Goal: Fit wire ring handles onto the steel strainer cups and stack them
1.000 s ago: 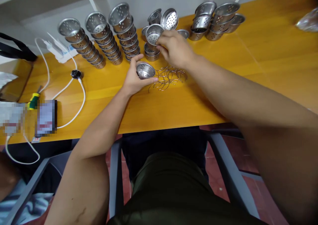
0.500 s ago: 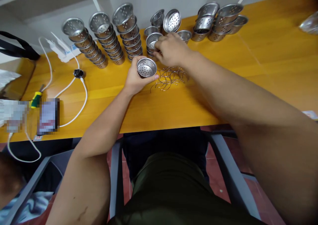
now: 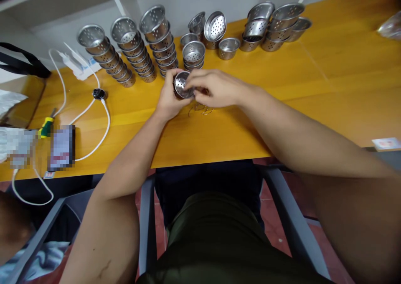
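My left hand (image 3: 167, 96) is wrapped round a perforated metal strainer cup (image 3: 181, 83), its mouth tilted up towards me. My right hand (image 3: 216, 87) is bent over the right side of this cup. Its fingertips reach into the mouth and its thumb is at the near rim; whether they pinch anything is hidden. Thin curved wire rings (image 3: 202, 108) lie on the table under my right hand, mostly covered by it. Just behind the hands stands a short stack of similar cups (image 3: 193, 54).
Tall stacks of perforated cups (image 3: 145, 62) lean at the back left. More cups (image 3: 257, 27) stand at the back right, and a single cup (image 3: 228, 49) between. White cables, a phone (image 3: 62, 148) and a yellow-green screwdriver (image 3: 46, 126) lie at the left of the wooden table (image 3: 203, 144).
My right hand has moved from the short cup stack down and towards me, to the cup in my left hand. It now covers most of the wire rings. My left hand stays in place.
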Available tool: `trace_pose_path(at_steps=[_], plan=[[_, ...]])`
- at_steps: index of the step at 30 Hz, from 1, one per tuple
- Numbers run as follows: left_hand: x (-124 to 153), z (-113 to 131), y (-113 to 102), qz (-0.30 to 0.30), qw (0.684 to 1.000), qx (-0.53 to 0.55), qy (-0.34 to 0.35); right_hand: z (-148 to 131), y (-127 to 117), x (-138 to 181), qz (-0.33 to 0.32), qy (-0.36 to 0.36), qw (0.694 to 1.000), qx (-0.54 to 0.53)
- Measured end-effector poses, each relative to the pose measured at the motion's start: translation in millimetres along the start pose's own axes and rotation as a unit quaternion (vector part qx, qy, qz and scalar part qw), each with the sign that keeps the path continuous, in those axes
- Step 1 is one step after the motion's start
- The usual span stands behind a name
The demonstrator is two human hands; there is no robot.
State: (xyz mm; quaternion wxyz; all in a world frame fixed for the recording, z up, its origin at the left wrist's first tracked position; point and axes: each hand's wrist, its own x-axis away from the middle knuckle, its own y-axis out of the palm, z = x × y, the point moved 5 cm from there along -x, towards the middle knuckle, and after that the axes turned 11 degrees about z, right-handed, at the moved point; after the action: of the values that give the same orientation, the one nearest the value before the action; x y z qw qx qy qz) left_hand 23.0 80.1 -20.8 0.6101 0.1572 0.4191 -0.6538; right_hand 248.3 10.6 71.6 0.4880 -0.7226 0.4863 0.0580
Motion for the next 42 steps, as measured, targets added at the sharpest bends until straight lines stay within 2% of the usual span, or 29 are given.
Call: trace_pose_path(at_steps=[2, 4, 10, 17, 28, 35, 37, 39, 42], plan=[[-0.8, 6.4, -1.6, -0.013, 1.000, -0.005, 0.004, 0.6, 8.4, 1.2, -0.032, -0.003, 0.999, 0.002], [-0.9, 10.3, -2.6, -0.016, 1.000, -0.003, 0.020, 2.0, 10.3, 0.6, -0.031, 0.005, 0.999, -0.005], [1.6, 7.7, 1.7, -0.035, 0.999, -0.004, 0.040, 1.0, 0.3, -6.0, 0.064, 0.077, 0.995, -0.024], [3.2, -2.8, 7.2, -0.029, 0.996, 0.010, 0.080, 2.7, 11.1, -10.7, 0.090, 0.146, 0.984, -0.053], [0.8, -15.0, 7.0, -0.030, 0.998, 0.006, 0.063, 10.0, 15.8, -9.1, 0.102, 0.174, 0.977, -0.075], [-0.6, -12.6, 8.4, -0.026, 0.997, 0.017, 0.063, 8.5, 12.0, -8.9, 0.104, 0.210, 0.970, -0.067], [-0.4, -9.0, 6.2, -0.026, 0.998, 0.015, 0.057, 7.5, 7.7, -8.8, 0.099, 0.221, 0.963, -0.114], [0.4, -6.0, 3.5, -0.026, 0.999, 0.008, 0.046, 3.0, 1.1, -8.2, 0.083, 0.220, 0.949, -0.208], [1.6, -6.9, 0.4, -0.020, 0.999, -0.003, 0.033, -6.6, -15.3, -6.2, 0.058, 0.208, 0.901, -0.376]])
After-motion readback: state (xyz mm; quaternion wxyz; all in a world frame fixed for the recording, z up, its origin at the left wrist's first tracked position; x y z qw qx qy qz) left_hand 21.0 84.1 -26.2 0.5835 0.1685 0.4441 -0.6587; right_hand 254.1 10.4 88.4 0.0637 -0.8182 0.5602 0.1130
